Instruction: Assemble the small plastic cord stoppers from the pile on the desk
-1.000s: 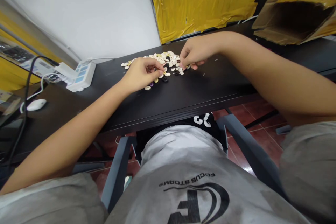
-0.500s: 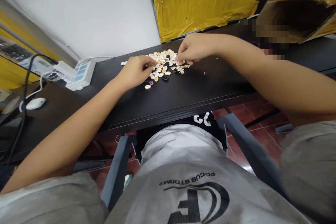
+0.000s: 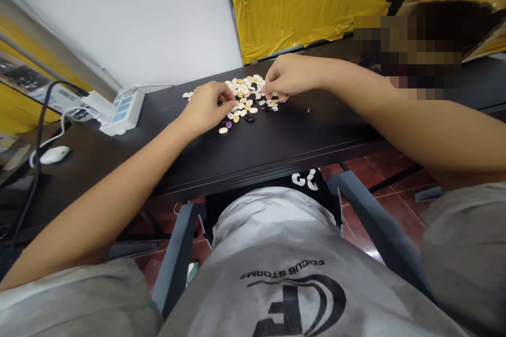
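Observation:
A heap of small oval button-like pieces [image 3: 247, 84] lies on the dark table, mostly cream, some yellow and black. Along its left side, my left hand [image 3: 207, 107] has thumb and forefinger curled together over the pieces. Whatever lies between those fingertips is too small to make out. My right hand [image 3: 286, 76] reaches over the heap's right side, fingers bent down and pinched. Its fingertips hide what they hold, if anything. Closer to me, a purple piece [image 3: 229, 125], a cream piece [image 3: 223, 130] and a black piece [image 3: 249, 118] lie at the heap's front edge.
A white power strip [image 3: 124, 111] with plugs stands left on the table [image 3: 253, 147], near a white mouse-like object [image 3: 54, 155] and a black cable. Behind are a white wall and yellow sheeting [image 3: 312, 5]. A cardboard box [image 3: 484, 37] and a person, partly blurred, are at right.
My left hand's fingertips have moved slightly right and toward me, with thumb and forefinger closer together. My right hand has shifted slightly left and down over the heap.

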### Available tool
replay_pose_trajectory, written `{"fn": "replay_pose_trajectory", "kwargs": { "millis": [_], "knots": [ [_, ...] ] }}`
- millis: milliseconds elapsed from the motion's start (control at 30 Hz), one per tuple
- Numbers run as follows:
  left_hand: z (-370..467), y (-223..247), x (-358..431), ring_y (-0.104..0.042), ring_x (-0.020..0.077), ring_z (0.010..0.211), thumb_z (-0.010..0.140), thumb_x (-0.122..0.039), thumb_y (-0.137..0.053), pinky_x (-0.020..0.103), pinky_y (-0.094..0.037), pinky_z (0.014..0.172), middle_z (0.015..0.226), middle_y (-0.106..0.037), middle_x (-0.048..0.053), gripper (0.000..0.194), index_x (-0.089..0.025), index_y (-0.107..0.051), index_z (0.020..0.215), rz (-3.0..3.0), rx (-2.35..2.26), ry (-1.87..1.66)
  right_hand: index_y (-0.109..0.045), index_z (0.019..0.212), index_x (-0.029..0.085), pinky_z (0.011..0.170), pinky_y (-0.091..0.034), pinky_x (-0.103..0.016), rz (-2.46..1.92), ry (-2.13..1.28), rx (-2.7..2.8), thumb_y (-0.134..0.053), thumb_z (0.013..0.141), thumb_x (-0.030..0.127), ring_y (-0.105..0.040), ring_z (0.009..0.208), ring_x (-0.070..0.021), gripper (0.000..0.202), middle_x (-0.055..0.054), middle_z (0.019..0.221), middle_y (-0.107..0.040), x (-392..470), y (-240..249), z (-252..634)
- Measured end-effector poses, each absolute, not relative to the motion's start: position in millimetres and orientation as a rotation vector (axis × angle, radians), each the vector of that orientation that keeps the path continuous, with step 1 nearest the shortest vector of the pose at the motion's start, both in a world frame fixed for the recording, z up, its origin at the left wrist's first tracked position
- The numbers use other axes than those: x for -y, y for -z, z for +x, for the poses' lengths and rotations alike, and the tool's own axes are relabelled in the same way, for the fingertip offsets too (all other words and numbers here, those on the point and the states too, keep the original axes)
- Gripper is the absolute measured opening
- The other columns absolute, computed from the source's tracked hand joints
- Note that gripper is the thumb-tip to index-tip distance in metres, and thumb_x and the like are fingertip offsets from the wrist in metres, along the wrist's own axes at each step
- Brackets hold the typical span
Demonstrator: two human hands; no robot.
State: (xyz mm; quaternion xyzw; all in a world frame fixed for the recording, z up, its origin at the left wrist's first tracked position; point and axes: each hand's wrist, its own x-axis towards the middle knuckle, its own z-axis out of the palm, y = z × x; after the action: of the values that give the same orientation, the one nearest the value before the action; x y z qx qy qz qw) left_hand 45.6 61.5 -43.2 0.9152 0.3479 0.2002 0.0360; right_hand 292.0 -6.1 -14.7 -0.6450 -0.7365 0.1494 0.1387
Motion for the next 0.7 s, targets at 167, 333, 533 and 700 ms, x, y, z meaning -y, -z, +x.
{"fn": "replay_pose_trajectory", "kwargs": {
  "millis": [167,333,533,700],
  "knots": [
    [45.7,43.8,-61.4,-0.067,0.0271,0.086,0.086,-0.030,-0.070,0.041,-0.053,0.088,0.092,-0.077,0.008,0.009,-0.022,-0.074,0.085,2.779,-1.055,-0.693,-0.079,0.084,0.021,0.070,-0.047,-0.037,-1.793,-0.485,2.170,-0.074,0.091,0.042,-0.066,0.073,-0.0260,0.022,-0.008,0.069,-0.070,5.5,17.0,290.5],
    [45.6,44.6,-61.9,-0.065,0.0256,0.081,0.084,-0.028,-0.072,0.041,-0.052,0.089,0.084,-0.075,0.006,0.006,-0.023,-0.075,0.084,2.723,-1.035,-0.733,-0.075,0.078,0.022,0.072,-0.046,-0.038,-1.719,-0.536,2.162,-0.076,0.088,0.039,-0.066,0.075,-0.0275,0.020,-0.008,0.067,-0.068,5.2,18.5,290.0],
    [46.0,45.7,-64.0,-0.068,0.0281,0.092,0.088,-0.026,-0.065,0.043,-0.053,0.095,0.101,-0.078,0.010,0.017,-0.020,-0.079,0.096,2.823,-0.996,-0.635,-0.078,0.084,0.021,0.072,-0.047,-0.039,-1.741,-0.445,2.161,-0.072,0.090,0.041,-0.066,0.074,-0.0282,0.021,-0.009,0.069,-0.070,7.7,17.5,289.7],
    [47.3,48.4,-64.2,-0.068,0.0281,0.088,0.090,-0.025,-0.065,0.043,-0.054,0.091,0.095,-0.075,0.010,0.011,-0.020,-0.073,0.093,2.805,-1.066,-0.648,-0.078,0.087,0.022,0.072,-0.047,-0.038,-1.693,-0.445,2.172,-0.071,0.089,0.042,-0.064,0.075,-0.0272,0.021,-0.009,0.070,-0.071,7.9,18.0,288.8]
  ]
}}
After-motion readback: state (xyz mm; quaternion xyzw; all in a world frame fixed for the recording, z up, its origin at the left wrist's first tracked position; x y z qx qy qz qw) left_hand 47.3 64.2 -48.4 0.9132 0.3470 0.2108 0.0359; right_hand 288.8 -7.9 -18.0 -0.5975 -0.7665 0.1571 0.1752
